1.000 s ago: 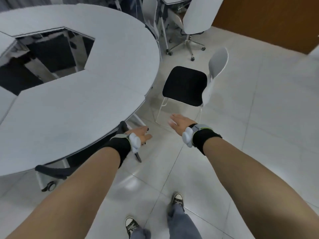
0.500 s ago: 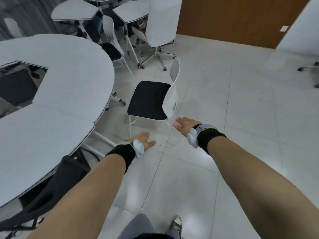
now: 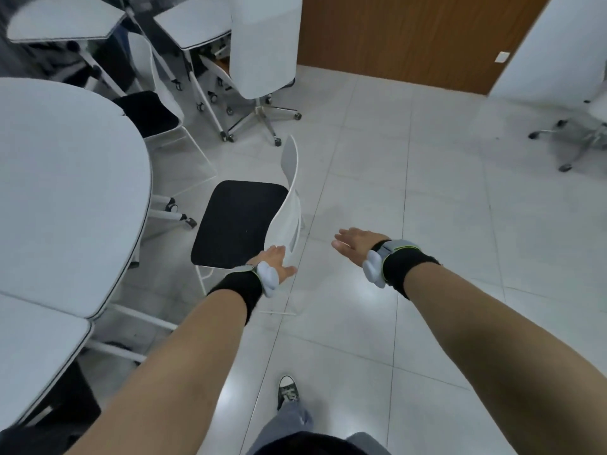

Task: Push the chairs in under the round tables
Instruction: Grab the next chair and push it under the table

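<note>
The round table (image 3: 65, 192) fills the left of the view, its curved edge facing a white chair with a black seat pad (image 3: 239, 224). That chair stands pulled out on the tiled floor (image 3: 410, 208), its seat clear of the tabletop and its backrest turned away from the table, toward the open room. It probably sits this way because someone left it drawn back, so a shove on the backrest would send it toward the table. A second black-seated chair (image 3: 147, 113) beyond it is already partly tucked under the table edge.

The left hand (image 3: 274, 262) reaches to the near end of the backrest, fingers spread loosely and not closed on anything; whether they touch the shell is hard to tell. The right hand (image 3: 356, 241) hovers flat and open just beside the backrest's outer face, apart from it, seemingly lining up to push.
</note>
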Available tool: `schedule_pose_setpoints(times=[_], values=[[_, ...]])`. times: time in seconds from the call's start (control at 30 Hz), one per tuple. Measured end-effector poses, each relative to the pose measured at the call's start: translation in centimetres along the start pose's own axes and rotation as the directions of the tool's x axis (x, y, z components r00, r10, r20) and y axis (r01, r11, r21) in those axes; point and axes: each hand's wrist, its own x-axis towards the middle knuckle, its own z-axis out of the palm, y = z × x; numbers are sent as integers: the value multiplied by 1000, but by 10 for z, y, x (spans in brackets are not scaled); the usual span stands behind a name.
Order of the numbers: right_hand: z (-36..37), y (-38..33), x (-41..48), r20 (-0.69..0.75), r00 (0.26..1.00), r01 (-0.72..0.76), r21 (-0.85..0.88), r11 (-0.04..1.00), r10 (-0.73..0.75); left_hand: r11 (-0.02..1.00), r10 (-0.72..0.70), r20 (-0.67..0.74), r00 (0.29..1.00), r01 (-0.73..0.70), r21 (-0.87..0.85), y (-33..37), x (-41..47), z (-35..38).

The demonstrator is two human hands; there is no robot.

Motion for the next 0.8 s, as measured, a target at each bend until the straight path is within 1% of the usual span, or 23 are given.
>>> schedule_pose_setpoints(times=[0.1,0.17,0.27,0.3,0.37,0.4,0.47,0.53,0.67,0.8], values=[[-27,18,19,12,1000,10,35,999,-11,1000,0,3,1000,0,17,14,33,-24],[-44,35,36,38,999,38,15,999,-38,1000,6,-5,1000,-5,9,23,57,-37],[-73,66,74,81,994,70,-19,997,-68,997,-4,-16,1000,2,-82,34,94,-54],[-80,76,88,90,993,85,-37,996,-82,995,-28,-22,999,26,-93,37,105,-58],[-102,104,130,114,984,147,-80,986,-138,986,-131,-61,989,124,-109,52,137,-66],[-112,113,146,138,976,183,-92,979,-169,975,-183,-57,982,173,-138,58,145,-71],[-123,119,165,130,966,239,-98,966,-225,969,-209,-51,977,200,-144,65,152,-74],[-145,130,196,154,947,301,-136,944,-280,957,-256,-33,966,249,-148,78,169,-77],[-179,133,257,185,919,380,-178,908,-348,914,-337,0,941,327,-238,86,195,-91],[-202,121,316,195,877,475,-213,854,-440,857,-415,46,909,408,-314,73,226,-105]])
